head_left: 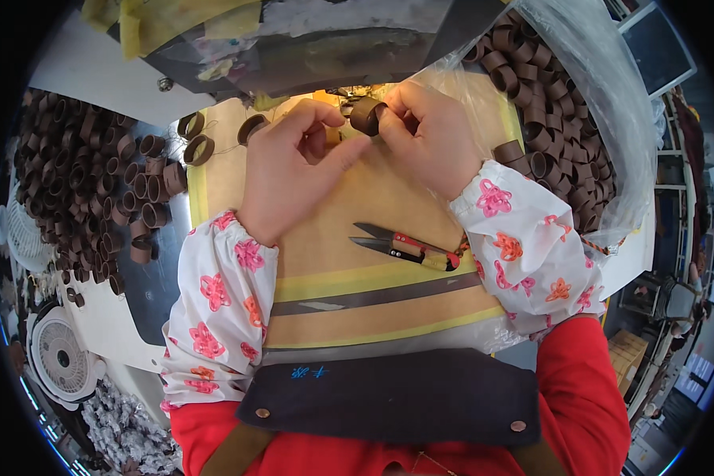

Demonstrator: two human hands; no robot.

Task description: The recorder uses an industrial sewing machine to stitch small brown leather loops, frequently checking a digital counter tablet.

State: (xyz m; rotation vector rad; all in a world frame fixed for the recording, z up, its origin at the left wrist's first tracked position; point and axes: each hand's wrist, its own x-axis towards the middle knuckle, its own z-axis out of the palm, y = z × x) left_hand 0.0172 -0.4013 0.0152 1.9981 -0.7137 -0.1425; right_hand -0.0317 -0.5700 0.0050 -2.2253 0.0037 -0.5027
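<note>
My right hand (432,131) pinches a dark brown ring-shaped band (365,117) between thumb and fingers, at the lit front of a machine. Just left of the band is my left hand (293,163), its thumb stretched out apart from the curled fingers, with nothing seen between them. Beyond the left hand lie a few brown bands (199,149), with thin dark threads about them. A pair of thread snips (412,247) with red, black and yellow handles rests on the tan work surface (333,226), its blades pointing left.
Overhead, the machine's grey body (309,55) spans the far side. A large heap of brown bands (75,170) covers the left side. More bands (543,103) fill a clear plastic bag (623,119) at right. A white fan (62,355) stands at lower left.
</note>
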